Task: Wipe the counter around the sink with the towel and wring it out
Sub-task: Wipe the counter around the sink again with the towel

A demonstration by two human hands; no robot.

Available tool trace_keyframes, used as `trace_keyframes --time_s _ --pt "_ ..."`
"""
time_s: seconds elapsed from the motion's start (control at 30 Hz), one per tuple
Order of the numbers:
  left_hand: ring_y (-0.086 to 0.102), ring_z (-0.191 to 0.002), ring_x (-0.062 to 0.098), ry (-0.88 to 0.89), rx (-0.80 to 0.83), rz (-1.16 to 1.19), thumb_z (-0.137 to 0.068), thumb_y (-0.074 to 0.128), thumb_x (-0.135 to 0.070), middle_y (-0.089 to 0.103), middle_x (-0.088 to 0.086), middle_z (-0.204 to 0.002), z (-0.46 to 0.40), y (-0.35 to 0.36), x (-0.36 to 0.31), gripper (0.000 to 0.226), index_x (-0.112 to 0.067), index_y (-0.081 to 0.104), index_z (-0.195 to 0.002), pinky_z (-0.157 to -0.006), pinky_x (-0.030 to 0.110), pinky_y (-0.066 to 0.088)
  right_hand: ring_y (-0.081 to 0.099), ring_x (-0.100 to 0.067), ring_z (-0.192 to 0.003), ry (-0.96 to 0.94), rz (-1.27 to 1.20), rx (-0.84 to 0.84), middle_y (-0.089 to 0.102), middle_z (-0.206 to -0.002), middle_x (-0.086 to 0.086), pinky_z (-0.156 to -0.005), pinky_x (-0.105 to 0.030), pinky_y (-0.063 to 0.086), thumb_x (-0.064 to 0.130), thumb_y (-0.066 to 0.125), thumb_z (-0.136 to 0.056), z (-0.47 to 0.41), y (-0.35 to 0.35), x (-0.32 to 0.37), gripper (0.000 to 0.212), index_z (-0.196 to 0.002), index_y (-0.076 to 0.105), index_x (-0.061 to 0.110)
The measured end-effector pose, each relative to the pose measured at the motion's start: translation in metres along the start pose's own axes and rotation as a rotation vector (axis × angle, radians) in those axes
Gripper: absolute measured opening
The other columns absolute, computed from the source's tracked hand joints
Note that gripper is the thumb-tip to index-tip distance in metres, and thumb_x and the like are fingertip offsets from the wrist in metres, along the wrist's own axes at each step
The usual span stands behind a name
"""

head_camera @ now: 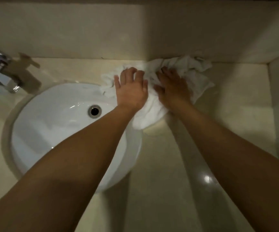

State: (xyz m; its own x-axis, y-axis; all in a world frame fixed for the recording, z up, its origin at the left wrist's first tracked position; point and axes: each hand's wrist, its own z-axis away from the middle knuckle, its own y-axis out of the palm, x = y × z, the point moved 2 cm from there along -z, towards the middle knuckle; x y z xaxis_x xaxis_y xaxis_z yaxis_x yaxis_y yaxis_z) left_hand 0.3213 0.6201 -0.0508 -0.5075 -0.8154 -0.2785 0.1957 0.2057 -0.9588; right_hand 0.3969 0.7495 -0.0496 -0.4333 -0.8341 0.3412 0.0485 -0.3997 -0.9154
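Pressing white towel (153,106) under both hands' fingers (164,71), beside sink (51,124)

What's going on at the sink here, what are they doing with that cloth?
A person is wiping the counter with a white towel. The left hand and the right hand both press down on the towel, which is spread over the counter beside the back wall, right of the white sink. One end of the towel hangs over the sink's rim. The faucet sits at far left. No wringing is happening at this moment.
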Motion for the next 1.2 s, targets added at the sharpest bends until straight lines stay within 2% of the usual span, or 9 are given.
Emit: trace_keyframes --time_s 0.13,0.23,0.33,0.43,0.63,0.8,0.93,1.1,1.2 --pt "0.043 -0.127 0.03 0.026 -0.046 -0.03 -0.095 0.031 -0.037 0.051 0.009 -0.133 0.045 0.007 -0.02 0.042 -0.02 0.055 -0.125 -0.112 0.054 0.024 0.023 -0.029 -0.15 -0.02 0.079 -0.041 0.031 -0.162 -0.005 -0.117 -0.056 0.021 0.039 0.043 -0.101 0.056 0.011 -0.017 0.055 -0.152 0.038 0.018" --pt "0.045 -0.126 0.03 0.001 -0.037 0.003 -0.095 0.033 -0.036 0.052 0.009 -0.132 0.085 0.012 -0.028 0.04 -0.019 0.055 -0.124 -0.111 0.053 0.028 0.03 -0.031 -0.147 -0.061 0.103 -0.086 0.04 -0.156 -0.008 -0.116 -0.057 0.023 0.048 0.033 -0.098 0.095 0.018 -0.023 0.059 -0.147 0.044 0.018" --pt "0.048 -0.123 0.031 0.029 -0.026 0.004 -0.096 0.036 -0.035 0.053 0.012 -0.132 0.124 0.016 -0.035 0.039 -0.017 0.056 -0.124 -0.107 0.052 0.033 0.026 -0.028 -0.149 -0.064 0.053 -0.108 0.037 -0.158 -0.006 -0.118 -0.054 0.018 0.055 0.032 -0.098 0.134 0.027 -0.032 0.062 -0.148 0.043 0.02" --pt "0.048 -0.124 0.031 0.053 0.005 -0.022 -0.096 0.04 -0.033 0.053 0.013 -0.132 0.162 0.02 -0.04 0.035 -0.017 0.057 -0.123 -0.109 0.051 0.032 0.023 -0.028 -0.15 -0.055 0.042 -0.085 0.035 -0.159 -0.005 -0.118 -0.055 0.017 0.062 0.036 -0.093 0.171 0.036 -0.036 0.069 -0.147 0.043 0.02" --pt "0.05 -0.119 0.028 0.13 -0.041 0.061 -0.092 0.052 -0.029 0.059 0.01 -0.123 0.235 0.024 -0.044 0.027 -0.018 0.063 -0.113 -0.109 0.05 0.032 0.028 -0.032 -0.148 -0.007 0.077 -0.105 0.037 -0.158 -0.009 -0.115 -0.055 0.02 0.063 0.039 -0.09 0.25 0.059 -0.036 0.074 -0.149 0.04 0.018" --pt "0.046 -0.122 0.025 0.215 -0.017 0.119 -0.093 0.049 -0.032 0.057 0.008 -0.124 0.29 0.015 -0.015 0.03 -0.018 0.061 -0.117 -0.111 0.05 0.032 0.027 -0.032 -0.148 0.033 0.105 -0.118 0.035 -0.159 -0.01 -0.116 -0.056 0.019 0.065 0.036 -0.091 0.301 0.079 -0.008 0.075 -0.148 0.038 0.017" --pt "0.051 -0.118 0.027 0.259 -0.013 0.141 -0.093 0.049 -0.037 0.059 0.007 -0.121 0.31 0.009 0.024 0.032 -0.019 0.063 -0.115 -0.105 0.049 0.038 0.025 -0.034 -0.148 0.088 0.148 -0.097 0.034 -0.16 -0.011 -0.116 -0.058 0.019 0.07 0.033 -0.089 0.316 0.093 0.029 0.081 -0.149 0.038 0.016" --pt "0.055 -0.111 0.032 0.211 -0.02 0.051 -0.093 0.052 -0.036 0.059 0.012 -0.118 0.333 -0.005 0.092 0.031 -0.017 0.059 -0.116 -0.091 0.048 0.046 0.03 -0.038 -0.146 -0.032 0.158 -0.048 0.04 -0.155 -0.016 -0.113 -0.062 0.021 0.072 0.035 -0.086 0.315 0.115 0.095 0.085 -0.142 0.048 0.009" --pt "0.055 -0.111 0.033 0.149 -0.039 -0.052 -0.093 0.05 -0.034 0.059 0.014 -0.118 0.349 -0.011 0.115 0.031 -0.014 0.058 -0.115 -0.091 0.049 0.046 0.043 -0.037 -0.137 -0.135 0.209 -0.065 0.052 -0.143 -0.015 -0.106 -0.061 0.033 0.066 0.035 -0.089 0.311 0.121 0.123 0.073 -0.126 0.061 0.008"
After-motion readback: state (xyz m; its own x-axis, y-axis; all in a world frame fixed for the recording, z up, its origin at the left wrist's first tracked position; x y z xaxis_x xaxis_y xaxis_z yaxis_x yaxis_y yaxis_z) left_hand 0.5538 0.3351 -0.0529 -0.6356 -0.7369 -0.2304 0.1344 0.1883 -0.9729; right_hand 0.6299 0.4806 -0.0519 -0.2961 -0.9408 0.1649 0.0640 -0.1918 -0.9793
